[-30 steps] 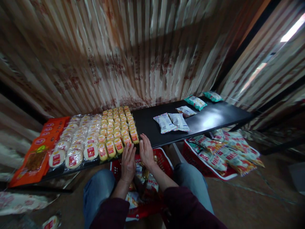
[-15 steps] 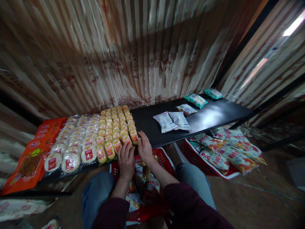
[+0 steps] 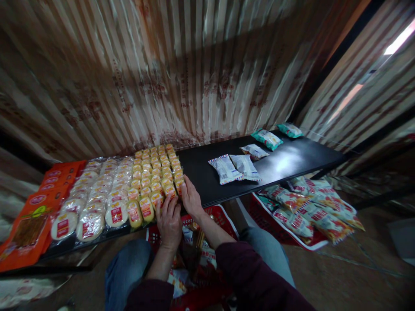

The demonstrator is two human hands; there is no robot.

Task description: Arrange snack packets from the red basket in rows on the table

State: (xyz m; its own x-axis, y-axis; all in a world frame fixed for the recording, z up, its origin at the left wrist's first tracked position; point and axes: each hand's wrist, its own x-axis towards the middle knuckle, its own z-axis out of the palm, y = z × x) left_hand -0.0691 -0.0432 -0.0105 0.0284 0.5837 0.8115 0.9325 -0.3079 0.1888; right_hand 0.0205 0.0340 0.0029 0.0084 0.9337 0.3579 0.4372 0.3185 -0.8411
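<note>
1. Far left: orange packets (image 3: pixel 30 216) lie overlapped on the black counter (image 3: pixel 197 170), longest one at the front, brown contents showing through its window.
2. Next: round white cakes (image 3: pixel 116 214), clear-wrapped, red labels, three columns running from the back to the front edge. Your left knee (image 3: pixel 128 263) is below.
3. Then the yellow cakes (image 3: pixel 146 209), smaller and oblong, wrapped, five columns at the front, packed against each other and right beside the white ones. This is the block you have your hands on.
4. Your left hand (image 3: pixel 170 222) is at the front edge, back up, fingers extended and slightly apart, tips on the front ends of the right-hand columns. Palm side hidden.
5. Your right hand (image 3: pixel 192 199) is just beside it, fingers extended, laid along the right side of the outermost yellow column.
6. Below both hands, between your knees: red basket (image 3: pixel 226 220) with mixed packets inside, partly hidden by your forearms.
7. Right of your hands, on the counter: two silver-white packets (image 3: pixel 225 169) touching, a smaller pack (image 3: pixel 254 151) behind, then two green packets (image 3: pixel 267 139) toward the back.
8. Far right, low: second red basket (image 3: pixel 267 220), heaped with red-lettered bags (image 3: pixel 324 216).
</note>
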